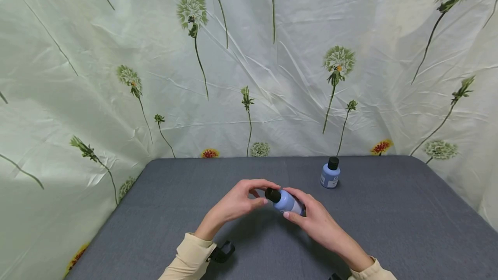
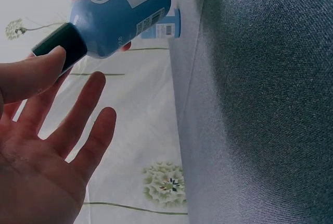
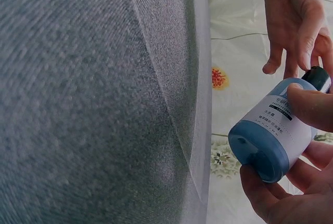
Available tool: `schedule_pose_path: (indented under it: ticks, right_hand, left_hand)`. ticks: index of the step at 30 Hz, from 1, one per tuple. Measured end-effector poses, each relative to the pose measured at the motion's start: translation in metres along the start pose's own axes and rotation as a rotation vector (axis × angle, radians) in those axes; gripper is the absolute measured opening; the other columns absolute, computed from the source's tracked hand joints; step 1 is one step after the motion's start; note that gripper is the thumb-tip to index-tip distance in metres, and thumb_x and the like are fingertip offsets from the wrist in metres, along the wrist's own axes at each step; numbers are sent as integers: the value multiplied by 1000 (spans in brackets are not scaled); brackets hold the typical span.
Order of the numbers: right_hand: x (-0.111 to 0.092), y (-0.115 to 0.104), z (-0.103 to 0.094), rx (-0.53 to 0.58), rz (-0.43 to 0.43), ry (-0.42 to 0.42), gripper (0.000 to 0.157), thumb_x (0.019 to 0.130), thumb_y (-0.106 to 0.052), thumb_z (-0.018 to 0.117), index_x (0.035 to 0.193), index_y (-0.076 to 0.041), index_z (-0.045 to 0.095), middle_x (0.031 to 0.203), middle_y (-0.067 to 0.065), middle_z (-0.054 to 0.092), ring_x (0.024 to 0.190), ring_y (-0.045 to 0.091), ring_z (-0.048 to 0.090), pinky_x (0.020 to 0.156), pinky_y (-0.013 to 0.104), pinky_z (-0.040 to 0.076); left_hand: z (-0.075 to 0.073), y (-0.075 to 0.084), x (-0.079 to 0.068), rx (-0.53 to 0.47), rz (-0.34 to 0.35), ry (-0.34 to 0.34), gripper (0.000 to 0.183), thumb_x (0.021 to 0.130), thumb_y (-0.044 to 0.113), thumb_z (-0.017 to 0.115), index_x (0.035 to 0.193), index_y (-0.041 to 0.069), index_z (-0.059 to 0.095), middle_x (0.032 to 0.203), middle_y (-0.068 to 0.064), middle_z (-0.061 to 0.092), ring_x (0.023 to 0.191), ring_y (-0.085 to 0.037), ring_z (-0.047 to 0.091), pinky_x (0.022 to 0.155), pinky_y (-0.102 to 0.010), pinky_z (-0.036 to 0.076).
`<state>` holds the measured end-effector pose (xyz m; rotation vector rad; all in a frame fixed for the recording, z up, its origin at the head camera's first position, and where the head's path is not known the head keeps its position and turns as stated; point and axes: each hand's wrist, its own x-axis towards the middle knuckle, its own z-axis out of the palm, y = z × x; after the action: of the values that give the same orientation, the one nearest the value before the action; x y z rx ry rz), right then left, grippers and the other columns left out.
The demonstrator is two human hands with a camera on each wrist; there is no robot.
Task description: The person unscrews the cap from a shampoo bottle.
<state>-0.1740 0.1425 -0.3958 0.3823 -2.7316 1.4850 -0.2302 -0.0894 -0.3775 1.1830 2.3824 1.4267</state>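
Note:
A blue bottle (image 1: 285,202) with a white label and a black cap (image 1: 272,194) is held above the table, tilted with its cap toward the left. My right hand (image 1: 320,224) grips the bottle's body; in the right wrist view its thumb lies over the label and other fingers reach under the base. With thumb and forefinger, my left hand (image 1: 237,201) pinches the cap, while its other fingers are spread apart in the left wrist view. Farther back on the right, a second blue bottle (image 1: 330,176) with a black cap stands upright on the table.
A dark grey cloth-covered table (image 1: 175,211) lies beneath both hands. Behind it and to its sides hangs a pale curtain (image 1: 288,77) printed with dandelions and other flowers. A black strap-like piece (image 1: 222,252) sits at the left wrist.

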Motion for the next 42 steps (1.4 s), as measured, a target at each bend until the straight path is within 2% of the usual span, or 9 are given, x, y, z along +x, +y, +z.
schedule_pose_path:
  ticks: [3, 8, 15, 19, 23, 27, 33, 39, 42]
  right_hand:
    - [0, 0, 0, 3, -6, -2, 53, 87, -20, 77, 136, -21, 57, 127, 2, 58, 106, 22, 52, 85, 46, 43]
    - [-1, -1, 0, -16, -7, 8, 53, 87, -19, 77, 137, -19, 57, 126, 3, 58, 106, 22, 52, 84, 45, 43]
    - [-2, -2, 1, -36, -2, 19, 53, 87, -18, 77, 136, -22, 58, 126, 2, 58, 107, 21, 51, 85, 45, 43]
    - [-2, -2, 1, -40, -5, 26, 53, 86, -17, 77, 135, -23, 58, 125, 2, 58, 106, 20, 51, 85, 45, 43]
    - [-2, -1, 1, -44, -10, 27, 53, 86, -18, 77, 135, -22, 58, 123, 1, 58, 104, 20, 51, 84, 44, 43]
    - [-1, -1, 0, -45, -7, 21, 53, 87, -19, 77, 136, -20, 58, 125, 2, 58, 106, 21, 51, 85, 45, 43]
    - [-1, -2, -1, -33, 1, 11, 54, 87, -19, 77, 137, -20, 57, 127, 3, 58, 107, 22, 52, 86, 47, 43]
    - [-1, -3, -2, -21, -16, 2, 52, 87, -18, 77, 135, -23, 57, 126, 1, 59, 107, 21, 52, 87, 47, 43]
    - [-2, -4, -3, 1, -21, -3, 52, 88, -17, 76, 136, -22, 57, 127, 2, 58, 108, 21, 52, 88, 47, 43]
  left_hand:
    - [0, 1, 0, 24, -16, 15, 41, 91, 1, 67, 126, 24, 67, 120, 16, 65, 106, -9, 59, 83, -35, 48]
    - [1, 4, 1, 75, -57, 62, 33, 90, 17, 74, 123, 20, 69, 110, 15, 66, 99, -10, 60, 79, -35, 49]
    - [4, 5, 1, 88, -121, 137, 24, 84, 32, 80, 107, 28, 73, 90, 12, 68, 85, -10, 62, 68, -31, 50]
    - [5, 4, 1, 71, -141, 157, 23, 83, 34, 81, 104, 29, 73, 87, 12, 68, 83, -9, 62, 66, -31, 50]
    - [6, 4, 1, 72, -148, 146, 32, 83, 36, 80, 112, 27, 72, 93, 13, 68, 87, -10, 62, 68, -31, 50]
    - [3, 3, 1, 59, -105, 106, 42, 85, 31, 80, 124, 27, 67, 110, 12, 67, 97, -10, 60, 75, -32, 49]
    - [-1, 2, 0, -18, -18, 28, 45, 89, 13, 74, 131, 23, 64, 130, 9, 61, 112, -10, 56, 83, -39, 48]
    - [-2, 1, 1, -64, 16, -10, 44, 91, -2, 66, 129, 20, 66, 129, 10, 62, 117, -11, 55, 83, -38, 49]
    - [-2, 1, 1, -61, 23, -9, 46, 91, -4, 64, 128, 24, 67, 125, 11, 64, 116, -11, 56, 83, -37, 49]
